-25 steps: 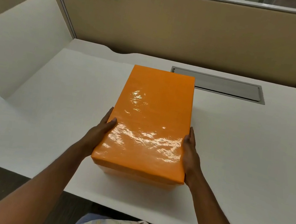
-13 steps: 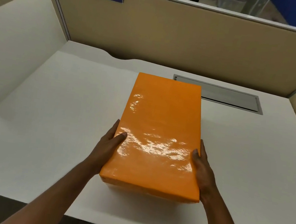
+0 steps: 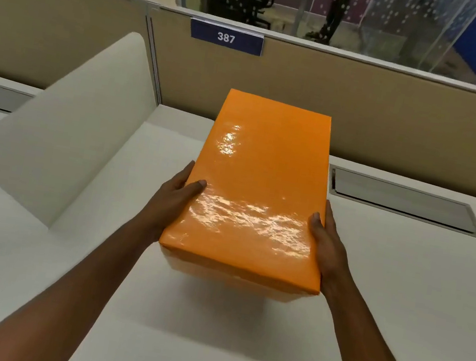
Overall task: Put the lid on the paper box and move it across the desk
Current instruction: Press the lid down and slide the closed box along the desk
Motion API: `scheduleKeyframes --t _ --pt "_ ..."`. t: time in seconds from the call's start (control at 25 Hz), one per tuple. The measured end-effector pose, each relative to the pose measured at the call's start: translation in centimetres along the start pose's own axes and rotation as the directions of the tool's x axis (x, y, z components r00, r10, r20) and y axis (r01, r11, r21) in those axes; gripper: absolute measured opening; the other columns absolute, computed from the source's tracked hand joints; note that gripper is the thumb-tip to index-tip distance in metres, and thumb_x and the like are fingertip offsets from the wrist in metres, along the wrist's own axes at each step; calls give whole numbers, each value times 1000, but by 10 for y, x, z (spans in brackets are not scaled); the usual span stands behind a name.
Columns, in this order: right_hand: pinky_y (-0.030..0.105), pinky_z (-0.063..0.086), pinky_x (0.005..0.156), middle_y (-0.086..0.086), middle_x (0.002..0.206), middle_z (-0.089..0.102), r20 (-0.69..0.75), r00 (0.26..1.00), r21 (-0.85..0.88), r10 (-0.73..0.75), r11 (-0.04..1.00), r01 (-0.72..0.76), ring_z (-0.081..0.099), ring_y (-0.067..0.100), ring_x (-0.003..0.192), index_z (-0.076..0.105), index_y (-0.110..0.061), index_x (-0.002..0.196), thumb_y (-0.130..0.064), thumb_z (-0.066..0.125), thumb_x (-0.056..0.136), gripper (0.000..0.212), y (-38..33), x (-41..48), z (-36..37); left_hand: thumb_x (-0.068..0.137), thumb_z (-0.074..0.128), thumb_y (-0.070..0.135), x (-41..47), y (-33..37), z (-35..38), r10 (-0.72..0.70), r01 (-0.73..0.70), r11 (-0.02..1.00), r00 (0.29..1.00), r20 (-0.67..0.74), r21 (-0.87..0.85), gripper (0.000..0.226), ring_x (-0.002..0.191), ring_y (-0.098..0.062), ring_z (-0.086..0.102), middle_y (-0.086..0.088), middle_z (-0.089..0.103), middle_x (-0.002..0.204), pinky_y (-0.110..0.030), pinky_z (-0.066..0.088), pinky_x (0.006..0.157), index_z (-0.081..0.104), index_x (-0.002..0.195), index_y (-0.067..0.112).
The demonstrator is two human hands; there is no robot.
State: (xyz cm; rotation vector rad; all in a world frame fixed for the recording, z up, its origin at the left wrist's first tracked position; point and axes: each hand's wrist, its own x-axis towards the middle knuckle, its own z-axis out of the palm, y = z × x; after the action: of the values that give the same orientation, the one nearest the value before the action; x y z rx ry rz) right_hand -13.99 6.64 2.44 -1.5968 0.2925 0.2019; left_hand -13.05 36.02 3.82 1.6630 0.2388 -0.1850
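**Box, lid on, gripped from both sides above the desk**

The box sits in the middle of the frame, its glossy orange lid already seated on top. The left hand clasps the near left side, thumb lying over the lid's edge and the other fingers tucked down the side out of sight. The right hand presses the near right side the same way, thumb on the rim. Both hands are closed firmly on the box. A soft shadow lies on the white desk under its near end, and the box appears raised clear of the surface. Right of it, a grey metal cable hatch is set into the desk. A white curved divider stands at the left. Behind, a tan partition carries a blue plate reading 387 in the upper middle of the frame.
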Motion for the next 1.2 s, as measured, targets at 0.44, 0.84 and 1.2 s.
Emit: scheduleKeyframes --t 0.44,0.84,1.2 --pt "33 51 73 1 142 40 86 996 76 -37 997 31 55 20 102 11 -37 145 -45 39 94 59 -50 113 156 84 64 42 120 22 -145 53 -54 999 983 -175 -3 52 95 -11 64 -2 60 131 -25 51 67 52 134 34" --pt "43 49 86 4 145 37 126 992 19 -1 1000 -1 51 23 110 9 -37 146 -48 37 93 61 -42 187 233 82 65 47 188 -7 -211 23 -9 999 963 -268 50 55 95 -11 62 -1 59 133 -24 49 66 52 134 35" --pt "56 42 99 6 150 31 119 991 -25 61 998 -58 45 33 125 6 -38 145 -49 35 93 61 -23 214 274 84 60 51 215 -27 -243 16 54 976 948 -318 211 56 99 -20 57 -8 55 138 -30 45 73 49 137 34"
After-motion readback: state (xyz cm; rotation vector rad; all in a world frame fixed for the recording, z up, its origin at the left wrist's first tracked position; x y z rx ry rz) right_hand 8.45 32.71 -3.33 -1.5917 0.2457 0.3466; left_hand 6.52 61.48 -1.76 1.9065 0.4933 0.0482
